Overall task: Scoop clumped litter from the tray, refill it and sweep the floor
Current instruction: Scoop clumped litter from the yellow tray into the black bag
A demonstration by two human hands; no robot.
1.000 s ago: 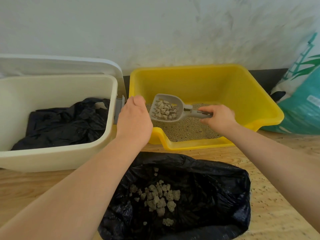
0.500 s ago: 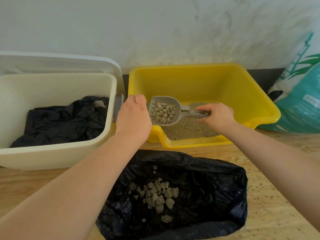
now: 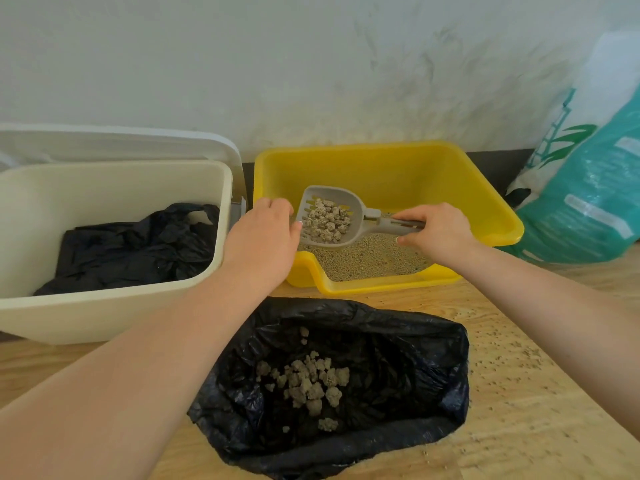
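Our right hand (image 3: pixel 438 233) grips the scoop (image 3: pixel 332 218) handle, clumps (image 3: pixel 327 220) loaded, the black bag (image 3: pixel 346 386) directly below-near; our left hand (image 3: pixel 263 237) seemingly steadies the yellow tray (image 3: pixel 491 216) rim, fingers hidden.

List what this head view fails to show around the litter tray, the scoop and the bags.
- Left hand: fingers beyond the knuckles, so its grip on the yellow tray or scoop is unclear.
- Tray's near left corner: behind that hand.
- Scoop handle: mostly inside the right hand.
- Green bag: cut by the right edge, print blurred.
- Black bag: its near side is cut off by the bottom edge.
- Cream bin: cut off by the left edge.
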